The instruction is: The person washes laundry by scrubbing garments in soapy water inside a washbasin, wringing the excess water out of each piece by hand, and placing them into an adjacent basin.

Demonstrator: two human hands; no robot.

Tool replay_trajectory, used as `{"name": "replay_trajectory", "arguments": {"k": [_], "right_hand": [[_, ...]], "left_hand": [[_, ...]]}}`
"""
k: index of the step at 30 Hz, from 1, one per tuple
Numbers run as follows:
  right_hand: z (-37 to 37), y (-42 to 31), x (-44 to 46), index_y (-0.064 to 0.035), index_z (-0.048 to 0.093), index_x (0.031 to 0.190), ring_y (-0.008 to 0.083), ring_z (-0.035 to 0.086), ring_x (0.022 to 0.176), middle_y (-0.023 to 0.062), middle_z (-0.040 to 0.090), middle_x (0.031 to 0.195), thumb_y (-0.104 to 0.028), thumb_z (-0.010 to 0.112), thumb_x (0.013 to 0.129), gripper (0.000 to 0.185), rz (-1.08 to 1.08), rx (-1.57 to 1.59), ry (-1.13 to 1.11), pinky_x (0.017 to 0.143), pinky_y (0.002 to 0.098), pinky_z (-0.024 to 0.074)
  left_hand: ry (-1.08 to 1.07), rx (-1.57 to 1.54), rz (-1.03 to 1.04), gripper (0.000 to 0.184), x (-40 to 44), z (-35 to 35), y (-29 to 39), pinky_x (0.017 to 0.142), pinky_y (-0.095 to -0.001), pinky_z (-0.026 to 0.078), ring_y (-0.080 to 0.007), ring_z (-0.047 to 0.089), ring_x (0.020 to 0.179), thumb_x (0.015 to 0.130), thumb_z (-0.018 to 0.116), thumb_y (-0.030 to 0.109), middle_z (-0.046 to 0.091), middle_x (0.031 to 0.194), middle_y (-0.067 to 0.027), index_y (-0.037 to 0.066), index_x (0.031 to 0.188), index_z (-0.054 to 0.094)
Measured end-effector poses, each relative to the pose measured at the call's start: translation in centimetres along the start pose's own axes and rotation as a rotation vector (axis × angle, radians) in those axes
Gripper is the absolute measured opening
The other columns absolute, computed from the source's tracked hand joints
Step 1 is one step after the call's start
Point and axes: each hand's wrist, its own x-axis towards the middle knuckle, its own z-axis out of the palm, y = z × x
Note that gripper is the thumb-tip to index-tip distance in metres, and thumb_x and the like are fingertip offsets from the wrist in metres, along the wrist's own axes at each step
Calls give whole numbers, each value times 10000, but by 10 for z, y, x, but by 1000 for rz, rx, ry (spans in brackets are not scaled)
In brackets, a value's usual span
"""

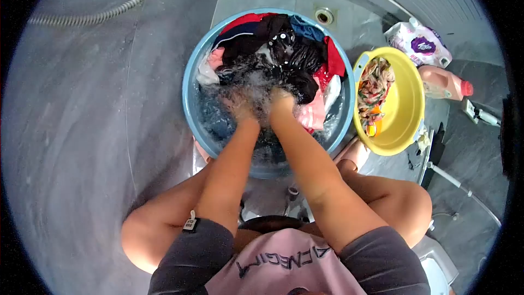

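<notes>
A round blue tub (188, 93) holds water and a heap of wet clothes, with a black garment (251, 41) on top. Red, pink, white and dark blue cloth shows around it. My left hand (238, 104) is in the splashing water at the near side of the black garment, its fingers hidden by foam and blur. Beside it on the right, my right hand (281, 100) is also in the water against the black cloth, and its fingers are under the surface. What either hand grips cannot be made out.
Right of the tub stands a yellow basin (401, 131) with patterned cloth (375, 84) inside. Behind it are a white and purple bag (423, 45) and a pink bottle (442, 83). A floor drain (324, 16) and a metal hose (103, 15) show further back.
</notes>
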Motion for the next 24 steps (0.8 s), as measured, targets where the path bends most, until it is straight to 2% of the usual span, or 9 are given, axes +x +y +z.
{"name": "replay_trajectory", "arguments": {"k": [5,9,14,16,18,19,21,23,24], "right_hand": [[-28,23,-16,-50,472,1249,291,612,1021,142,604,1151,-253,596,785,522,-127,-130,-190,828,374,505],[-79,30,-74,-38,141,1442,308,536,1147,171,528,1267,-241,580,766,832,-62,-29,-165,963,408,423],[-154,30,-131,-16,108,1445,313,536,1144,211,525,1252,-172,463,827,729,-78,-12,-69,955,410,420],[-177,33,-145,2,114,1437,341,579,1060,245,556,1190,-123,421,834,688,-115,119,28,924,430,439],[-213,29,-180,-8,83,1434,345,659,813,280,610,1007,18,395,774,731,-171,357,62,690,433,543],[-238,24,-209,-37,71,1442,327,670,749,266,621,972,64,383,766,751,-145,571,-13,620,425,561],[-250,31,-227,-84,102,1449,261,666,650,262,598,1044,101,373,770,754,-315,838,107,550,365,561],[-248,42,-242,-78,181,1438,244,664,785,261,518,1200,96,394,767,725,-547,1013,392,596,361,568],[-248,46,-244,-36,243,1419,221,600,1001,228,432,1316,99,403,760,692,-601,1152,377,742,311,542]], "left_hand": [[-43,78,121,656,-38,-33,-22,1034,-666,89,-311,93,1402,879,476,387,128,1526,-80,219,1456,212],[46,-145,113,636,-80,-64,-66,1059,-584,180,-296,195,1370,780,614,300,248,1471,-125,226,1366,379],[135,-361,88,577,-129,-115,-93,973,-457,395,-297,474,1188,774,590,208,488,1283,-132,164,1321,415],[77,-523,166,581,-140,-131,-104,717,-413,523,-282,647,825,783,493,83,585,1151,-172,137,1349,377],[38,-745,193,643,-177,-166,-118,446,-338,516,-267,644,548,771,403,-18,633,1027,-192,121,1393,316],[117,-853,241,656,-192,-174,-126,453,-332,520,-240,638,543,772,405,-54,650,867,-187,105,1400,301],[133,-1117,374,654,-216,-188,-145,466,-319,526,-215,632,538,774,415,-80,640,861,-194,92,1395,305],[292,-1318,589,635,-233,-189,-156,526,-282,523,-189,640,605,761,437,-88,615,974,-200,47,1373,337],[547,-1182,700,632,-241,-189,-159,737,-292,469,-205,571,867,763,452,-80,542,1119,-186,23,1373,324]]}}
